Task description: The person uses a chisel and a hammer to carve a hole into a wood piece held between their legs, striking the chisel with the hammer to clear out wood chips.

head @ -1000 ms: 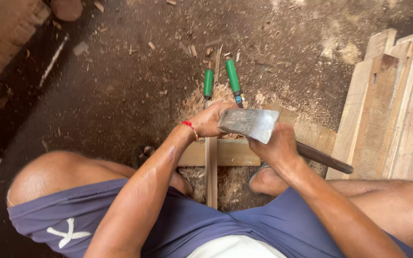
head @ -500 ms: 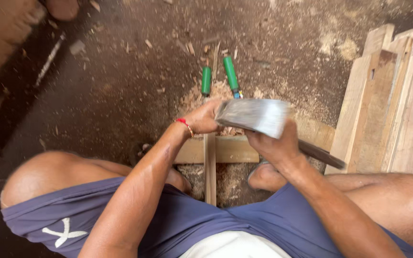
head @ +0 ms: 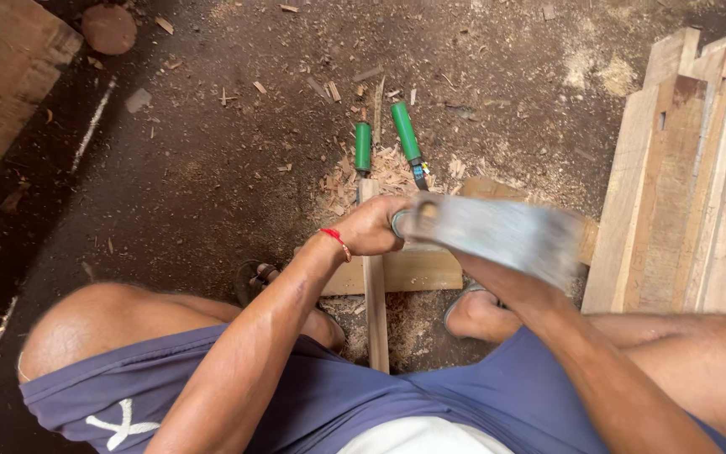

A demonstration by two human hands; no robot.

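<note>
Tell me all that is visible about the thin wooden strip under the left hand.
The thin wooden strip is a pale, narrow slat of bare, unpainted wood. It runs away from the person, lying across a wider flat board on the dirt floor. The left hand presses its far part down. Its near end lies between the feet. Wood chips lie around its far end, beside two green-handled tools.

There is just one camera. It sits on the person's head and looks almost straight down. The person's own lap and bent knees fill the bottom of the picture, very close. The left hand (head: 373, 225) sits near the middle, a bit farther off. Beyond it the dirt floor (head: 212, 151) runs up to the top edge. A stack of planks (head: 699, 168) shows along the right side. No other view shares the scene.
</note>
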